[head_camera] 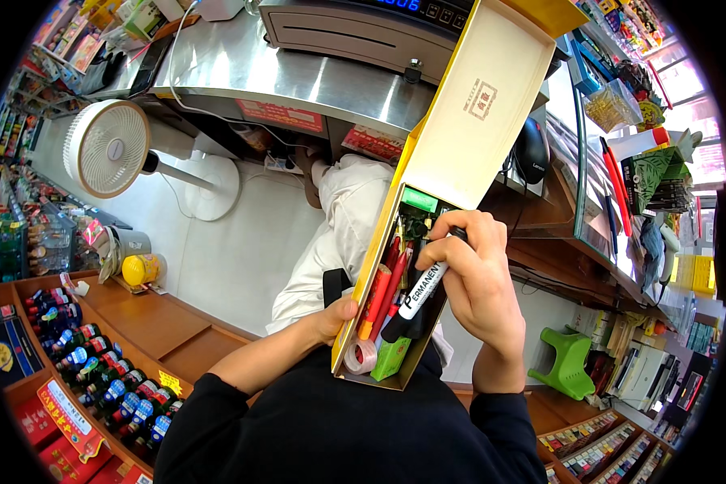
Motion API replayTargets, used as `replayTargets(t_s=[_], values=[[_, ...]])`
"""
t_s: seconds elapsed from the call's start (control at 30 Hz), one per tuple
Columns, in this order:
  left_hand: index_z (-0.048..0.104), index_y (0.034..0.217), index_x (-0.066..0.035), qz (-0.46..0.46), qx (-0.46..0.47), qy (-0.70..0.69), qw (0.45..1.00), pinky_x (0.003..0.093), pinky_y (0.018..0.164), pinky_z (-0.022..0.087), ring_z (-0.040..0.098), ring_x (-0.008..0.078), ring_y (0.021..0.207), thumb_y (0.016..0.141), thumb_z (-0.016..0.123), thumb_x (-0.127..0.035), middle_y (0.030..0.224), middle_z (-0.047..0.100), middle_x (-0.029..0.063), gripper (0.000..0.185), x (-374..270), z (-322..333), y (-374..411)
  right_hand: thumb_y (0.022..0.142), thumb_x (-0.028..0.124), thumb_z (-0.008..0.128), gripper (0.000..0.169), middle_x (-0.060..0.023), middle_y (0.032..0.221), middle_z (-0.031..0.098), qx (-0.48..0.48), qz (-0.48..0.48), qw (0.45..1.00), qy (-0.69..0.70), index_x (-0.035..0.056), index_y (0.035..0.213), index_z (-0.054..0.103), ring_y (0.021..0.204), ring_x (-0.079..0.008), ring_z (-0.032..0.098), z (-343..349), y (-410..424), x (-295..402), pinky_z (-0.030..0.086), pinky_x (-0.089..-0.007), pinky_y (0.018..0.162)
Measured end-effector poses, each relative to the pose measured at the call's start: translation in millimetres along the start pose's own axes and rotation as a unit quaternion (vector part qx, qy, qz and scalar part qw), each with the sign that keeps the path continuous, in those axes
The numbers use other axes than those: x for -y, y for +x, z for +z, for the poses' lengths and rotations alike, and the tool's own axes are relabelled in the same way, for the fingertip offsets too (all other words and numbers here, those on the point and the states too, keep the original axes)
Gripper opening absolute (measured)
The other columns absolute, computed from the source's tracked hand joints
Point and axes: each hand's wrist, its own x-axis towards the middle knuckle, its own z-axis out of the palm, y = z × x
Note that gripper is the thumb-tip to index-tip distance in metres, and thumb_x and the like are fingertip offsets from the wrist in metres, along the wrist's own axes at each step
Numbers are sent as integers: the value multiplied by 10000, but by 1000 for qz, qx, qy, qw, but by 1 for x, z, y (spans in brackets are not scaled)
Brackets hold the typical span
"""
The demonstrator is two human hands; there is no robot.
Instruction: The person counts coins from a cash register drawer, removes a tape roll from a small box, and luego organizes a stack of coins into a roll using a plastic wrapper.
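Note:
A long yellow cardboard box (370, 275) with its cream-lined lid (478, 109) swung back lies on my lap, tilted. My left hand (337, 319) grips its left wall, thumb at the rim. Over the box, my right hand (475, 260) holds a white permanent marker (423, 290) with a black cap, pointing down to the left. Inside lie a red marker (375, 302) with an orange end, several red pens (393, 284), a roll of pink tape (361, 356), a small green box (391, 358) and a green item (419, 199) at the far end. My right hand hides part of the contents.
Ahead stands a steel counter (236, 66) with a grey cash drawer (351, 42). A white fan (112, 148) is at left, bottle shelves (115, 381) at lower left. At right are a glass-topped desk (572, 157), a black mouse (531, 150) and a green stool (565, 363).

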Motion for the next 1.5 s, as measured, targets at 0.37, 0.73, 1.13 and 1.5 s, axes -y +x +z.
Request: replayTargets(t_s=[0.37,0.73,1.13,1.5], values=[[417,1405,-24,-17,11,-10,1000,322,938,541,642,196,1087,722,835,-480,1260,605,120,922,3,-13,-1,710,-94,563,310,-74,1116,646,-159,48,986,1,79,925,703,1042,-252,548,-13,-6,-10,365,-351,924],[278,1498,-24,-40,17,-3,999,582,1031,438,505,398,1246,620,853,-594,1421,404,243,1194,14,-33,3,791,-61,598,209,-64,970,656,-217,105,970,29,63,914,714,900,-204,550,-25,-18,-19,410,-299,812],[371,1450,-43,-17,36,4,999,380,1008,496,590,225,1176,716,817,-523,1317,557,133,984,4,-10,3,724,117,779,220,-20,821,581,-54,-59,997,-19,115,939,731,759,-196,542,-12,-5,-4,385,-341,740],[390,1413,-20,33,15,68,997,345,984,503,606,210,1123,757,758,-576,1246,584,121,936,-5,20,1,718,235,782,238,-20,967,594,-23,-57,996,-65,126,921,726,945,-225,533,-8,-5,6,350,-374,863]])
